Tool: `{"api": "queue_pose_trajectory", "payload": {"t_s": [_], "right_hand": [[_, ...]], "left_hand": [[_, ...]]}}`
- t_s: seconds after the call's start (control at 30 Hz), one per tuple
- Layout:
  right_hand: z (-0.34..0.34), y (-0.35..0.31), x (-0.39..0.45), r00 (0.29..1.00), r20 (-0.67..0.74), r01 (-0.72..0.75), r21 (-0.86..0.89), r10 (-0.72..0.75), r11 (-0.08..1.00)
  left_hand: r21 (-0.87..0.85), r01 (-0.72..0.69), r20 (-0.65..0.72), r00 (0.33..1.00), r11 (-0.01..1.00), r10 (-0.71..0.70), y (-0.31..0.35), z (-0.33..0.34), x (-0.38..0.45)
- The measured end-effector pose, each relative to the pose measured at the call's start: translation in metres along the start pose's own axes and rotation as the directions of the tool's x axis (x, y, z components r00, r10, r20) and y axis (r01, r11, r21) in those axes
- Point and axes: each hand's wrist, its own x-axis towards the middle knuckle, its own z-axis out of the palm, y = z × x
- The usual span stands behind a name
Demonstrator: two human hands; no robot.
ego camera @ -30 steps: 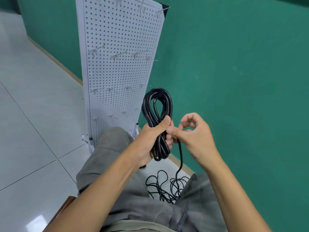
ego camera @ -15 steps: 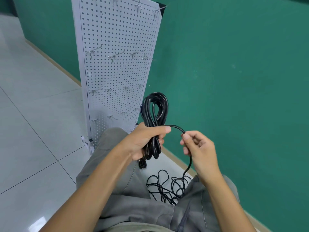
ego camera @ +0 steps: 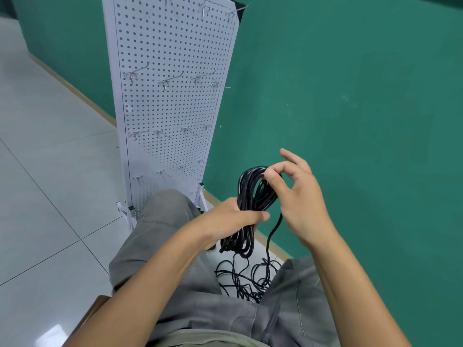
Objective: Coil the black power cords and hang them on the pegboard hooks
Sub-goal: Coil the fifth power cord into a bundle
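My left hand squeezes the middle of the black rubber cord bundle. My right hand pinches a loop on top. More loose black cord lies on the floor. I think I wind more, then hang it on the white pegboard's metal hooks.

A green wall stands behind and to the right of the fingers, pale glossy floor tiles spread to their left, grey trousers lie below them, and a brown chair edge shows lower left.
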Motion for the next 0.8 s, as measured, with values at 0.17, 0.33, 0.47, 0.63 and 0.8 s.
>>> {"api": "queue_pose_trajectory", "payload": {"t_s": [0.17, 0.33, 0.47, 0.63, 0.8], "right_hand": [[0.008, 0.001, 0.01, 0.998, 0.035, 0.055, 0.092, -0.059, 0.994], [0.014, -0.003, 0.013, 0.996, 0.055, 0.061, 0.177, -0.072, 0.982], [0.018, -0.006, 0.014, 0.996, 0.079, 0.015, 0.276, -0.039, 0.961], [0.015, 0.005, 0.022, 0.995, 0.097, -0.053, 0.305, 0.025, 0.951], [0.007, 0.001, 0.027, 0.996, 0.088, 0.005, 0.255, -0.029, 0.967]], "left_hand": [[0.049, -0.02, -0.001, 1.0, 0.999, 0.02, 0.0, -0.01, -0.001], [-0.117, -0.055, 0.066, 0.996, 0.992, 0.063, -0.001, -0.008, -0.002], [-0.241, -0.032, 0.096, 0.994, 0.97, 0.057, -0.001, -0.001, -0.004], [-0.303, 0.047, 0.132, 0.991, 0.952, -0.007, -0.004, 0.001, -0.002], [-0.43, 0.04, 0.153, 0.988, 0.902, 0.029, -0.006, 0.007, -0.001]]}}
